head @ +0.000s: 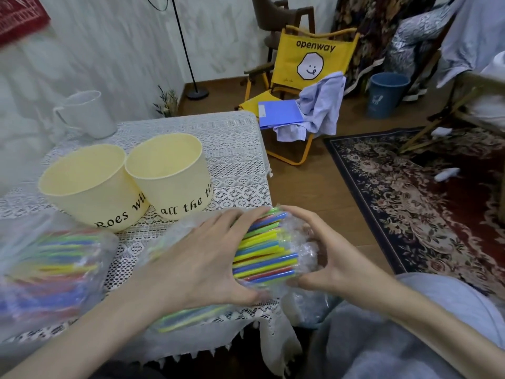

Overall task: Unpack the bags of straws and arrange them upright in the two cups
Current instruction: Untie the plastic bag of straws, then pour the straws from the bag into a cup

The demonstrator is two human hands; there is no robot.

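Gripped clear plastic bag of coloured straws (262, 250) with left hand (196, 258) and right hand (336, 258), beside two empty pale-yellow cups (90, 187).

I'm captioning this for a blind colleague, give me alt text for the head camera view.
Two hands grip a clear bag of colourful straws at a lace-covered table edge, left hand on top, right hand at the bag's end. Behind stand two empty yellow cups; a second bag of straws lies left.

Two cups (90, 184) stand side by side behind two straw bags (262, 250).
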